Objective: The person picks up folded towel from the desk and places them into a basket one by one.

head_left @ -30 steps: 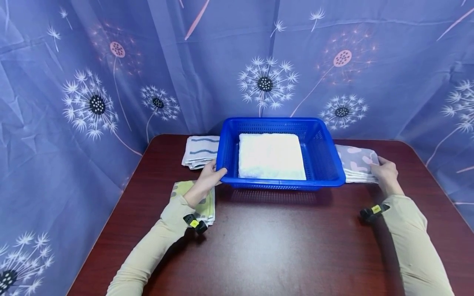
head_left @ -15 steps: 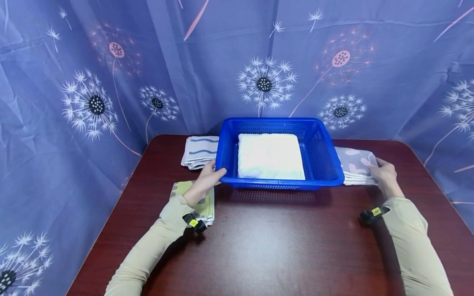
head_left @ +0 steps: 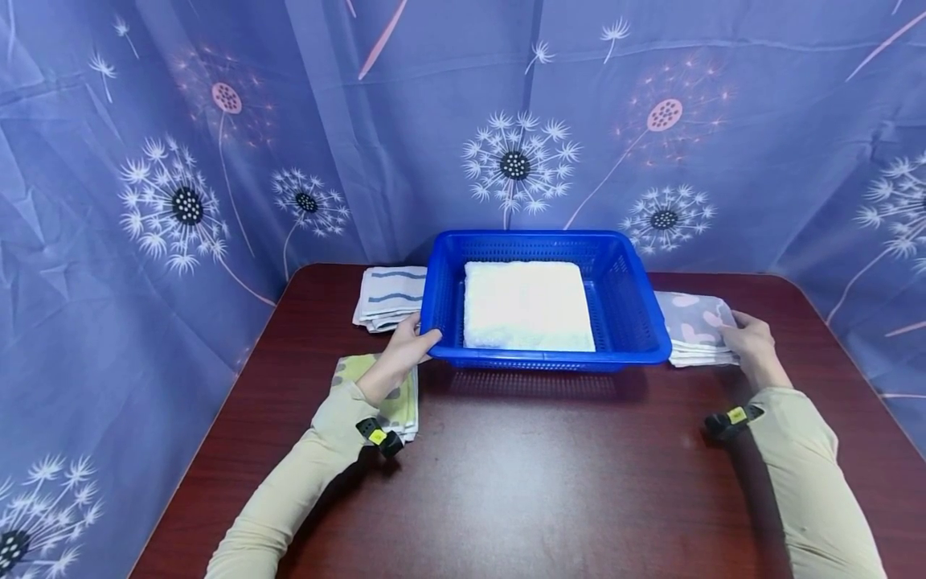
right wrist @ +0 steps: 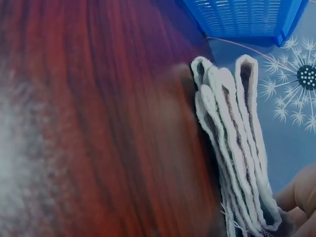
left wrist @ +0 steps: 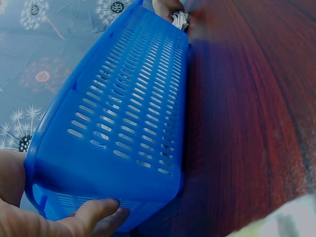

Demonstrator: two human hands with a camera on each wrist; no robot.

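At the back of the table sits a blue plastic basket point(head_left: 637, 322) with slotted walls. A folded white towel point(head_left: 528, 305) lies inside it. My left hand point(head_left: 407, 350) grips the basket's near left corner, thumb over the rim and other fingers beneath, as the left wrist view shows. To the basket's right is a folded grey towel with pink shapes point(head_left: 694, 326), its layered white folds facing the right wrist camera. My right hand point(head_left: 754, 347) holds that towel by its right end, thumb on top. The towel's left end is hidden by the basket.
A folded white towel with grey wavy stripes point(head_left: 391, 291) lies left of the basket. Nearer, a yellow-green towel with grey spots point(head_left: 403, 406) is partly under my left forearm. A blue dandelion-print curtain point(head_left: 405, 161) hangs behind the dark red-brown table point(head_left: 499, 482).
The grey and pink towel has slid slightly toward me beside the basket, with my right hand still on it. My left hand keeps its grip on the basket.
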